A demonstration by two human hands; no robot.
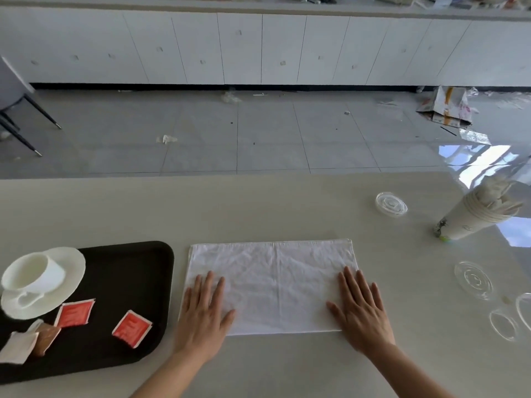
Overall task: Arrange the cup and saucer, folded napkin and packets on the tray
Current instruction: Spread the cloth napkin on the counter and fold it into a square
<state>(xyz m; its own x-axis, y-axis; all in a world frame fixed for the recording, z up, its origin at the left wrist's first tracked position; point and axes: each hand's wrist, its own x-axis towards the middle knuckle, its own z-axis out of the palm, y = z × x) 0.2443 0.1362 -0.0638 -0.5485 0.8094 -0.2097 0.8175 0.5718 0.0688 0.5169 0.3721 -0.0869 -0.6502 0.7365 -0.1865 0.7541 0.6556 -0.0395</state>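
Observation:
A white napkin (273,282) lies folded into a wide rectangle on the pale table, right of the black tray (138,282). My left hand (204,314) rests flat, fingers spread, on the napkin's near left corner. My right hand (362,311) presses flat on its near right corner. On the tray's left side a white cup (31,272) stands on a white saucer (71,265). Two red packets (75,313) (132,328) lie on the tray, with a brown packet (46,338) and a white packet (17,347) at its near left.
A stack of paper cups (474,214) lies tilted at the right. Clear plastic lids (391,204) (474,280) (502,324) are scattered on the table's right side. The table's far edge runs across the middle of the view, with tiled floor beyond.

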